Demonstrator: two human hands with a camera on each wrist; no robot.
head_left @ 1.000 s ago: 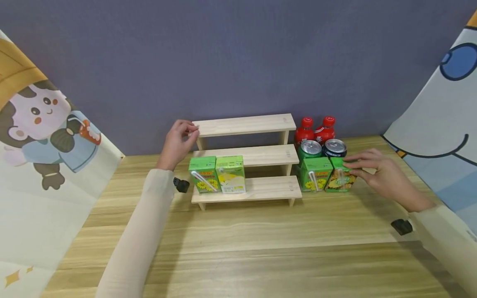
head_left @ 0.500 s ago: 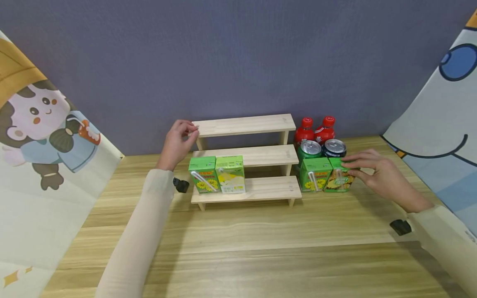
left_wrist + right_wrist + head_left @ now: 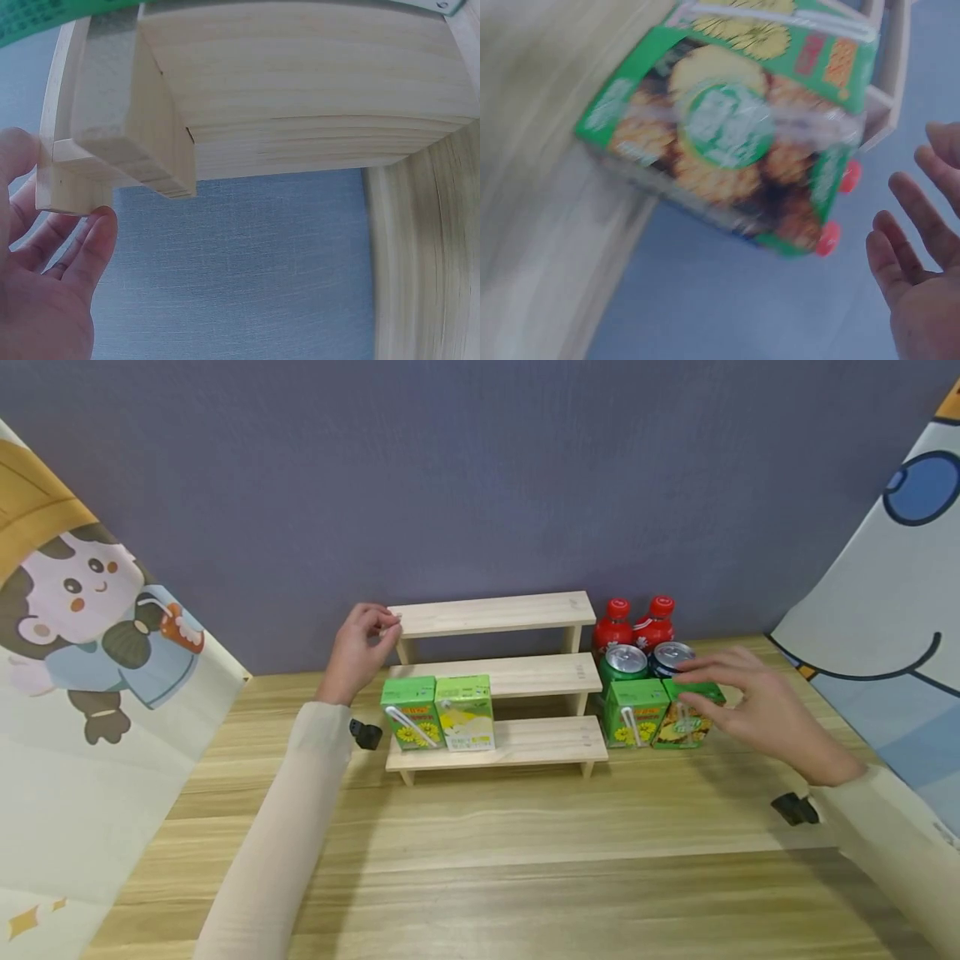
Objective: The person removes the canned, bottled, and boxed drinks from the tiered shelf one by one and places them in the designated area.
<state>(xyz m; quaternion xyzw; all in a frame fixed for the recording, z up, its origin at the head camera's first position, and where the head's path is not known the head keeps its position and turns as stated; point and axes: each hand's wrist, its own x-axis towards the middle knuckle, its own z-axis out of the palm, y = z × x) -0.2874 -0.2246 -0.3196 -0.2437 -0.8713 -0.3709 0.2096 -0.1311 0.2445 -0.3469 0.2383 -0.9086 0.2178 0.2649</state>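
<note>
Juice carton (image 3: 684,720) stood beneath the slack right hand (image 3: 757,706); left hand (image 3: 360,647) pinched the shelf (image 3: 491,614); a clumsy reach could topple neighbouring cans (image 3: 622,662).

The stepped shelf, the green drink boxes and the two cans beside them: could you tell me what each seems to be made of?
Stepped shelf: pale unfinished-looking wood, with grain lines and matte sawn edges visible in the left wrist view.
Green drink boxes: likely coated paperboard, with printed faces, folded corners and wrapped straws attached.
Cans: apparently aluminium, with shiny silver lids.

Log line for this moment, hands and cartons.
left hand: holds wooden shelf top corner | right hand: open, beside pineapple juice carton, not gripping
</note>
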